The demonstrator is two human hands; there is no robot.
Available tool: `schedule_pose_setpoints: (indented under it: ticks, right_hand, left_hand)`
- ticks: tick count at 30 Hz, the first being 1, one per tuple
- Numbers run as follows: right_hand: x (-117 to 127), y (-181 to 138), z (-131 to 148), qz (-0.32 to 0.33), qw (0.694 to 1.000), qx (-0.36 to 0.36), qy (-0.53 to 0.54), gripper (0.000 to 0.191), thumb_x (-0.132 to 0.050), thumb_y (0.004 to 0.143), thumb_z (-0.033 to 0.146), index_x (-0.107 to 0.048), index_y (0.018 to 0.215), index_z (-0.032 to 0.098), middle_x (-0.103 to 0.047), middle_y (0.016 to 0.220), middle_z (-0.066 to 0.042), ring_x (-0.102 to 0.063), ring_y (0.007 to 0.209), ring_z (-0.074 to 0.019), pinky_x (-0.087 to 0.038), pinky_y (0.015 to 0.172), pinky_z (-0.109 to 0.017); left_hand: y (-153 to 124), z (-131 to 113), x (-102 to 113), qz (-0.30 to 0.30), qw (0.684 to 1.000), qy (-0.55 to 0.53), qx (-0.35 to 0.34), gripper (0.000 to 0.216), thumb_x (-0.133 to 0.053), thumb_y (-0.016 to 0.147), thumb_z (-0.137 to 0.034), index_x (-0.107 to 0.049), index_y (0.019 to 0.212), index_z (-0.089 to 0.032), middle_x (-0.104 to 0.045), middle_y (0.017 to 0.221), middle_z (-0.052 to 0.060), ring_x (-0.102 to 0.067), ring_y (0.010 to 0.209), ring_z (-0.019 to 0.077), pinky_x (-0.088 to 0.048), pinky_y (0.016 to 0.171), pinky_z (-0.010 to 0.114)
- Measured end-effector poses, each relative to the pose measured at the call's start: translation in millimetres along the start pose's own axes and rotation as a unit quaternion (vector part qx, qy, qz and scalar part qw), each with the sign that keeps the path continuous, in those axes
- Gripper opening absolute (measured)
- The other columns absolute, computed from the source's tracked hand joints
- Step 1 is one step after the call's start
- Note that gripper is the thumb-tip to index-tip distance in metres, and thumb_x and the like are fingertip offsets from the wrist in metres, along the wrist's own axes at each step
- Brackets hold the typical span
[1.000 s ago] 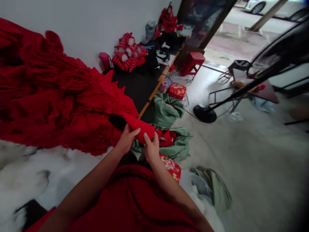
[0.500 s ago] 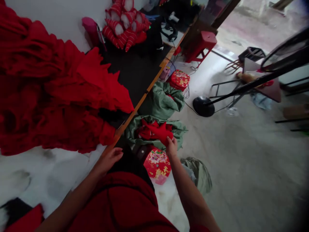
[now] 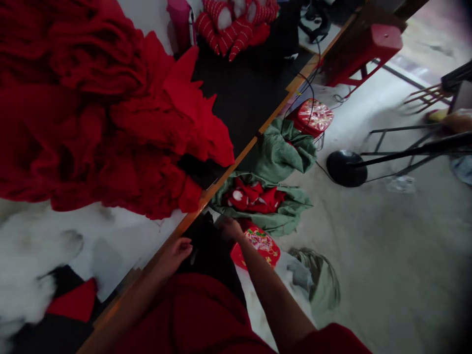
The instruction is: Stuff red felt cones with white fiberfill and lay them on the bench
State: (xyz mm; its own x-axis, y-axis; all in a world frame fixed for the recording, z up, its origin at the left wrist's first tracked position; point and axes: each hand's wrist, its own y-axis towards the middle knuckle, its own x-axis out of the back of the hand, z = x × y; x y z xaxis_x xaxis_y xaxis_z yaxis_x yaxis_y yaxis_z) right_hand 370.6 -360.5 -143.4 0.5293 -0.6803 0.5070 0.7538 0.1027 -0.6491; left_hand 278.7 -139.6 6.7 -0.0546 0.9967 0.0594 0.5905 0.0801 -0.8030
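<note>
My left hand (image 3: 179,252) hovers by the table's wooden edge, its fingers loosely curled and apart, holding nothing visible. My right hand (image 3: 229,229) is low beside my dark trousers, close to the near rim of an open green sack (image 3: 291,216). Its fingers are dim and smeared, so whether they hold anything is hidden. Inside that sack lie red stuffed fabric pieces (image 3: 263,196) with white filling showing. A large heap of red fabric pieces (image 3: 147,113), some with pointed edges, covers the table at the left.
Another green sack (image 3: 283,150) and a red flowered stool (image 3: 317,117) stand farther along the table. A nearer flowered stool (image 3: 260,246) is beside my leg. Red striped stuffed pieces (image 3: 236,29) lie on the black table (image 3: 254,93). White filling (image 3: 25,265) is at lower left. A black stand base (image 3: 346,168) is on the floor.
My right hand has let go of the red stuffed piece and drawn back left towards my leg. My left hand's fingers have curled a little more. The view has shifted left.
</note>
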Motion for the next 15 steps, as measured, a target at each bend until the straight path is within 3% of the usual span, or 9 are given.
schedule_pose_setpoints:
  ticks: [3,6,10,15]
  right_hand:
    - [-43.8,-35.1,19.2,0.073,0.997,0.02,-0.026,0.017,-0.053,0.083,0.027,-0.059,0.092,0.014,-0.063,0.092,-0.004,-0.06,0.084,-0.0144,-0.049,0.077,-0.033]
    - [-66.9,-72.9,36.9,0.13,0.987,0.079,-0.06,0.017,-0.05,0.08,0.019,-0.063,0.091,0.016,-0.066,0.092,-0.008,-0.062,0.089,-0.0184,-0.047,0.078,-0.03]
    - [-80.7,-94.3,74.6,0.211,0.955,0.18,-0.107,0.025,-0.047,0.08,0.025,-0.061,0.098,0.017,-0.066,0.097,-0.006,-0.061,0.091,-0.0178,-0.045,0.082,-0.029]
    - [-100.9,-99.2,126.2,0.244,0.921,0.236,-0.188,0.02,-0.051,0.077,0.024,-0.062,0.092,0.019,-0.065,0.093,-0.005,-0.059,0.089,-0.0177,-0.042,0.083,-0.03]
  left_hand:
    - [-6.1,10.1,2.2,0.018,0.999,0.009,-0.03,0.035,-0.062,0.064,-0.037,-0.059,0.093,-0.016,-0.062,0.094,0.01,-0.058,0.089,0.021,-0.043,0.081,0.035]
    - [-21.9,18.2,12.8,0.008,0.997,-0.021,-0.071,0.028,-0.06,0.066,-0.031,-0.06,0.091,-0.018,-0.063,0.092,0.008,-0.058,0.086,0.0207,-0.043,0.08,0.034]
    - [-48.0,37.0,53.5,-0.054,0.986,-0.105,-0.115,0.024,-0.06,0.066,-0.031,-0.06,0.088,-0.02,-0.064,0.087,0.006,-0.058,0.083,0.0196,-0.043,0.079,0.034]
    - [-94.3,85.7,106.6,-0.178,0.957,-0.202,-0.106,0.033,-0.062,0.065,-0.038,-0.059,0.091,-0.019,-0.064,0.091,0.007,-0.058,0.086,0.0198,-0.042,0.08,0.034]
